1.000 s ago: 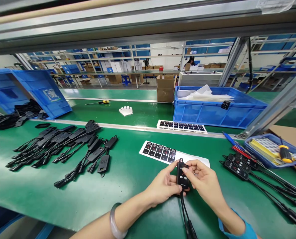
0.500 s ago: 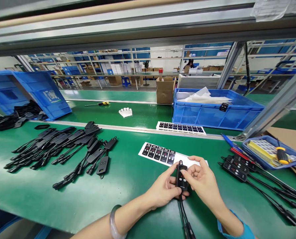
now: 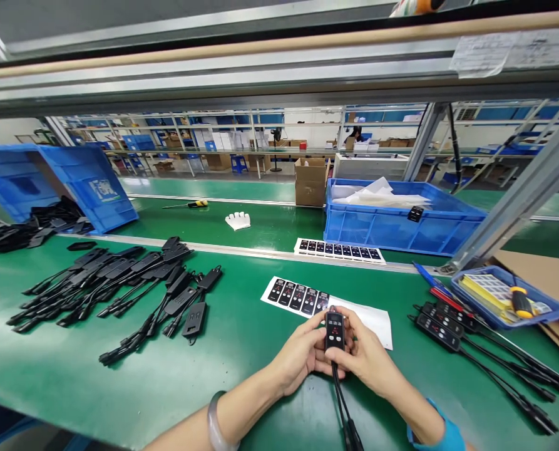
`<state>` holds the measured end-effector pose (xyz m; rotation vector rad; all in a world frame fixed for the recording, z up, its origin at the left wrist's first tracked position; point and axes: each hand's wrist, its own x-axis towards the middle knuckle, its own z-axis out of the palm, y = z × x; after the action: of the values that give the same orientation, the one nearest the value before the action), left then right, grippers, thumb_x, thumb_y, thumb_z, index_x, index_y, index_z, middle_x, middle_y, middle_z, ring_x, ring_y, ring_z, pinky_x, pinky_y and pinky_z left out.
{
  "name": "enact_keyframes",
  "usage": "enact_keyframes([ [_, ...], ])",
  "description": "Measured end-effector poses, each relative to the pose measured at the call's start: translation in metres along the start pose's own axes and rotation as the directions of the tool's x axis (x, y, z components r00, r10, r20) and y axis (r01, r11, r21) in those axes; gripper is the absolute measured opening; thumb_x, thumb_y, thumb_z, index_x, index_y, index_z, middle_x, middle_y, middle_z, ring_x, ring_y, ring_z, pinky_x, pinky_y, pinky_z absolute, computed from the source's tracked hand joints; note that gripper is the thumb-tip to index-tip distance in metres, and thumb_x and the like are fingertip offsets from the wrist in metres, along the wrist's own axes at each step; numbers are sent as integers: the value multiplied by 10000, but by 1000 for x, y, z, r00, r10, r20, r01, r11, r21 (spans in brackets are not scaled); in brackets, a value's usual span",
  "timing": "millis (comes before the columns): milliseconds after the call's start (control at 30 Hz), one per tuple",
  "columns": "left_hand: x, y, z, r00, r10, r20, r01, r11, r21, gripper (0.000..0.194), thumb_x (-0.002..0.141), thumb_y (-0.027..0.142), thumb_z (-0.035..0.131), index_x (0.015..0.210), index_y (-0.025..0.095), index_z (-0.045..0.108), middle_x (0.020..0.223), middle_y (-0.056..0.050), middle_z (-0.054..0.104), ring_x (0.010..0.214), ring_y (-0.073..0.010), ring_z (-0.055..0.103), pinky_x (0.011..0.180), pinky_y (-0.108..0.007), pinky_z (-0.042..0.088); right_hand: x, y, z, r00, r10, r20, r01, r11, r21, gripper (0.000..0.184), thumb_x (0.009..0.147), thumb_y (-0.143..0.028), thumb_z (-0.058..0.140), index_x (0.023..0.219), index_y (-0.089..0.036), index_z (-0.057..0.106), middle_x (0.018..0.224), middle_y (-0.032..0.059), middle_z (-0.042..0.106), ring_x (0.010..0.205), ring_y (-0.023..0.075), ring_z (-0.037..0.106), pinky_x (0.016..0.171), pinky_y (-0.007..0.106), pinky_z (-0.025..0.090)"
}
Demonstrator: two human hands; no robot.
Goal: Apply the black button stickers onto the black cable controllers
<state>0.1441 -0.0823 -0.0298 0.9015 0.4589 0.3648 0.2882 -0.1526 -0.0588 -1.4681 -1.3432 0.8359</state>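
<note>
Both of my hands hold one small black controller point(image 3: 334, 331) with red markings on its face, low in the middle of the view. My left hand point(image 3: 302, 354) grips its left side and my right hand point(image 3: 366, 357) grips its right side, fingers closed round it. Its black cable point(image 3: 342, 407) hangs down toward me. Just beyond my hands lies a white sticker sheet point(image 3: 323, 304) with several black labels on it.
A pile of black cabled controllers point(image 3: 119, 282) lies at left. Labelled controllers point(image 3: 452, 322) lie at right beside a small blue tray point(image 3: 507, 294). A second label sheet point(image 3: 339, 250), a blue crate point(image 3: 401, 219), a white glove point(image 3: 238, 220), a cardboard box point(image 3: 311, 180) and a tipped blue crate point(image 3: 58, 181) sit further back.
My hands have drawn slightly closer together round the controller, with both thumbs now pressing on its face. The view has tilted upward a little.
</note>
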Motion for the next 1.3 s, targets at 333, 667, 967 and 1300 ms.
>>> enact_keyframes([
  [333,5,-16,-2,994,110,-16,-104,971,214,634,814,466,577,1306,152,329,795,-95,656,632,-200,662,580,-283,520,0,-1,1,996,-85,-34,84,996,-30,489,936,-360,373,1394,-190,367,1353,90,463,1251,223,411,1069,422,316],
  [667,1,-9,-3,980,174,92,-196,912,360,593,893,479,407,1388,198,242,1112,-136,600,981,-222,609,939,-437,432,1,-14,-19,985,-157,-67,96,835,-542,515,868,-236,404,1364,-107,355,1186,152,482,1091,236,515,945,342,441],
  [967,5,9,-35,903,417,-98,255,-340,905,569,719,11,406,1285,61,429,1349,-248,387,1284,-378,330,1028,-555,277,-7,12,-90,943,93,-319,-326,74,-942,384,732,32,445,1062,-70,614,895,178,563,861,331,574,653,383,480],
  [1300,1,6,-23,929,359,-86,244,-422,873,463,765,39,394,1197,120,537,1083,-209,534,1068,-340,511,983,-540,302,26,21,-43,968,-243,-68,87,574,-814,307,920,-208,367,1127,-157,589,1037,132,546,961,268,529,794,400,466],
])
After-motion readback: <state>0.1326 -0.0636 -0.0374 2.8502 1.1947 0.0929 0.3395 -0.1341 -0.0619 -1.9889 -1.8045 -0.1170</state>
